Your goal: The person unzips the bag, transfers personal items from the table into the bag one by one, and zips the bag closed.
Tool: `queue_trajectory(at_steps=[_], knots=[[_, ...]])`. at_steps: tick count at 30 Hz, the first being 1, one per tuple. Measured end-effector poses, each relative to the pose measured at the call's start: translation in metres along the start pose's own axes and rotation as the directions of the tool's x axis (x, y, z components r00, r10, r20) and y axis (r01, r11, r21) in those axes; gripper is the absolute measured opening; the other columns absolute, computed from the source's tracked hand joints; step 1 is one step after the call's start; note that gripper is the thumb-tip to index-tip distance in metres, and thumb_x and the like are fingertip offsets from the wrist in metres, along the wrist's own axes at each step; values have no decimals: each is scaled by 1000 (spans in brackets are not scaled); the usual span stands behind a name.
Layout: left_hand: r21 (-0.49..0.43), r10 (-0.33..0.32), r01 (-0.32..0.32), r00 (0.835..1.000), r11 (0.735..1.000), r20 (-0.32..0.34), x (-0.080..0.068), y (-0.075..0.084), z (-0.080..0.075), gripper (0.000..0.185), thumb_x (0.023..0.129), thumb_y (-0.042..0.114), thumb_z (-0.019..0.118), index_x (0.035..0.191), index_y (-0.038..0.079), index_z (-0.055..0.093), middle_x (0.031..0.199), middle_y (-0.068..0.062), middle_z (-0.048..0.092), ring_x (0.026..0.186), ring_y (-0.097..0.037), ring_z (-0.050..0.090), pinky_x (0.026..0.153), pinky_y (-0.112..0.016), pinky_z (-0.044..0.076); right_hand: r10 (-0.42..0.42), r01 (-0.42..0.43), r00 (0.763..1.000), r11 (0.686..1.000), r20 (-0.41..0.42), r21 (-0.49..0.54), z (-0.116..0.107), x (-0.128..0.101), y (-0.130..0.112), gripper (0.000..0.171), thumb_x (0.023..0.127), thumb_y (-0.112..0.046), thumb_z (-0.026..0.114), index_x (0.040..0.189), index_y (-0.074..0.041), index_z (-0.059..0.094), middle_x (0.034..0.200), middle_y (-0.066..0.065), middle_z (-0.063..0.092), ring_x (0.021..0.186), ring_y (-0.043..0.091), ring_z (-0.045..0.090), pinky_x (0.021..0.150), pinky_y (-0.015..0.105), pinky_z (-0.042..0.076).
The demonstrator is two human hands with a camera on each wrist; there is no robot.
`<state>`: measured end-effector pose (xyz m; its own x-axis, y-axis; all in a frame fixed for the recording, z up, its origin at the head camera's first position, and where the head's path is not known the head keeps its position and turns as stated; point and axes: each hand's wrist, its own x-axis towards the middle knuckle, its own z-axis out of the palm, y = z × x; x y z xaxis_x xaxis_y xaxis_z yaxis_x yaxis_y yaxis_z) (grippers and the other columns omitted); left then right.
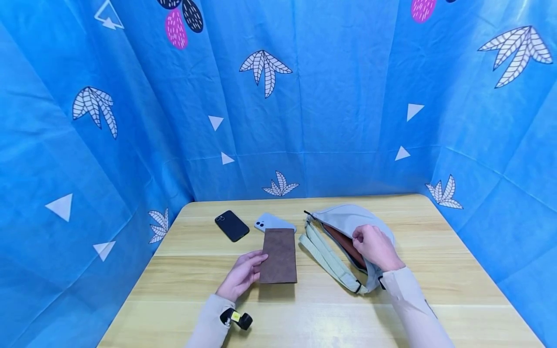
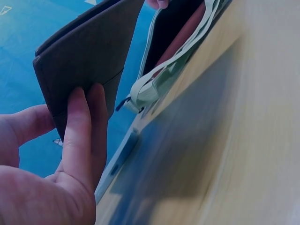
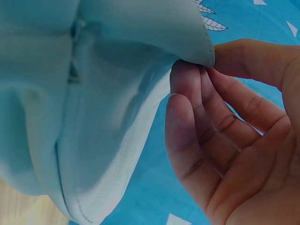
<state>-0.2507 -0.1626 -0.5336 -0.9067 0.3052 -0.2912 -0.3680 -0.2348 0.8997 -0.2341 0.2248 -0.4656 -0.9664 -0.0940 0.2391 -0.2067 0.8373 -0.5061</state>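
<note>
A light wooden desk (image 1: 196, 285) stands inside a booth of blue cloth (image 1: 130, 121) printed with white leaves and triangles.

At the far left of the desk lies a black phone (image 1: 232, 225), face down, camera lenses at its top corner. Just beside it to the right lies a pale blue phone (image 1: 273, 222), also face down; its near end is covered by the top edge of a brown wallet (image 1: 280, 255).

The wallet is a flat, dark brown rectangle, raised off the desk and casting a shadow below its near edge. The left hand (image 1: 241, 275) holds it by the lower left edge. In the left wrist view the fingers (image 2: 83, 136) lie fairly straight along the wallet's outer face with the thumb on the other side, pinching the folded leather.

To the right of the wallet, well clear of it, lies a pale grey-green waist bag (image 1: 344, 217) with its strap (image 1: 324, 256) looped along the desk toward the person. The bag's zip is open, showing a reddish-brown lining (image 1: 344, 241). The right hand (image 1: 376, 247) rests on the bag's upper flap. In the right wrist view its fingertips (image 3: 187, 77) and thumb pinch the edge of the fabric and lift it, the remaining fingers loosely curled.

Both forearms wear cream sleeves (image 1: 409, 299).
</note>
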Motion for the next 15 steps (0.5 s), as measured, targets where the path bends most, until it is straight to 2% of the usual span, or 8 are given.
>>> queue_trajectory(at_steps=[6,15], knots=[[-8,22,-22,999,1000,25,0,-3,9,15,101,7,61,114,8,55,92,11,67,68,0,59,55,-12,48,8,-8,1000,1000,8,-8,0,0,0,12,87,-2,64,88,-5,76,79,4,73,65,13,58,61,33,50],[-37,-2,3,1000,999,27,6,-5,27,17,100,5,61,116,7,55,92,9,67,72,-3,64,61,-15,54,8,-8,1000,1000,4,-14,0,0,0,11,88,-2,65,88,-5,76,79,4,73,66,14,59,62,34,51]])
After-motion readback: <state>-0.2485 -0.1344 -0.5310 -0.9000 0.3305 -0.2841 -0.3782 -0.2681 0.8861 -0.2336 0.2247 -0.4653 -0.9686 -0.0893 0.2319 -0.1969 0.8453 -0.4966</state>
